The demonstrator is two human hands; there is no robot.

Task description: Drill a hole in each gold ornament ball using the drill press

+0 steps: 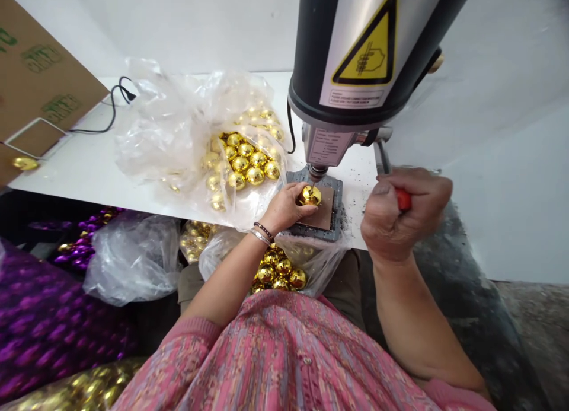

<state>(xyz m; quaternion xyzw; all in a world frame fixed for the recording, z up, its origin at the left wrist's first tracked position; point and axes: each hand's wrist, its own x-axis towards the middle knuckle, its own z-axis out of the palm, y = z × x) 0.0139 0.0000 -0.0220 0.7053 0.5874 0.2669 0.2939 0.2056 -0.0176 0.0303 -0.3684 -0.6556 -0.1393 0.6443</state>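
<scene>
My left hand grips a shiny gold ball between thumb and fingers. The ball rests over a brown board on the grey base of a drill press. Just above the ball is the drill's thin bit, which appears to meet the ball's top. To the right, my right hand is closed around the red-knobbed lever of the drill press. Dark shavings lie around the base.
An open plastic bag of gold balls lies left of the press on the white table. Another bag of gold balls is on my lap. Purple balls in bags stand lower left. A cardboard box is far left, near a black cord.
</scene>
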